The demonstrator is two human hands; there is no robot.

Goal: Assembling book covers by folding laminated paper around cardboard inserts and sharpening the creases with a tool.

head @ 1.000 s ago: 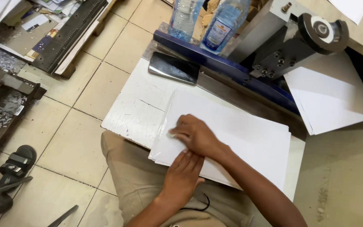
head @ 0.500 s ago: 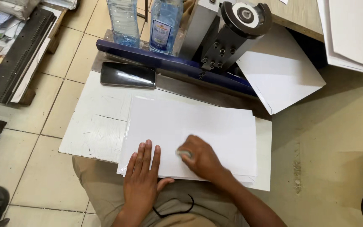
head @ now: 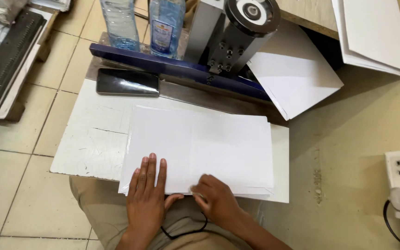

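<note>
White paper sheets (head: 200, 153) lay in a flat stack on a scuffed white board (head: 86, 139) across the person's lap, squared to its near edge. Half a second earlier the left hand (head: 146, 203) had been further left with fingers spread wider; now it pressed flat and open on the stack's near left corner, fingers close together, while the right hand (head: 216, 203) had slid toward the near edge and pinched the sheets there between curled fingers, so the stack looked steadied. At the far left of the board lay a dark phone (head: 127, 82), screen blank. Beyond it ran a blue machine bar (head: 163, 67), two clear plastic bottles (head: 140, 23) with blue labels behind it, a grey round-headed press (head: 244, 28) to the right, and more white sheets (head: 297, 78) past that.
</note>
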